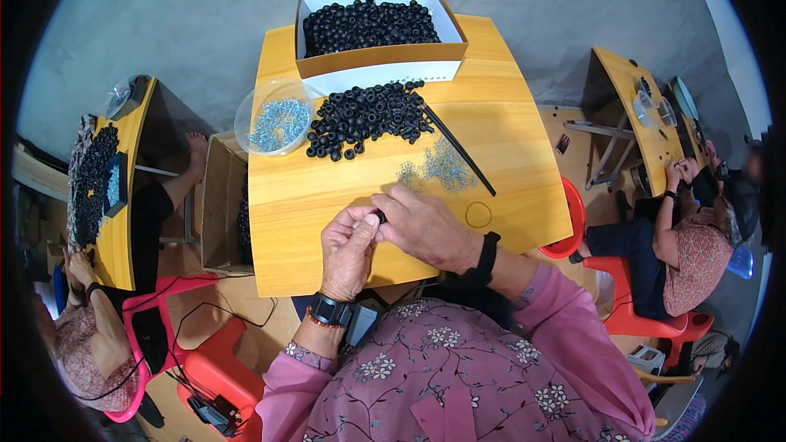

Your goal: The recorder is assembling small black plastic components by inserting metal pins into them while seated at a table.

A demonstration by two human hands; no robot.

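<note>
Above the table's near edge, my left hand (344, 250) pinches a small black round part (380, 216) between thumb and fingers. My right hand (430, 229) is closed against the same part from the other side. Its fingertips partly cover the part, and whether they hold a tiny metal piece too is hidden. Beyond my hands lies a loose pile of black round parts (368, 115), bead-like with holes. Small thin silvery metal pieces (448, 165) are scattered to its right. A black rod (460, 150) lies slantwise beside them.
At the back of the wooden table (508, 139) stands a box (381, 69) full of black parts. A clear round tub (243, 119) holds bluish metal pieces. A rubber band (478, 214) lies at right. Two people work at side tables. A cardboard box (219, 205) stands left; a red stool (575, 217) right.
</note>
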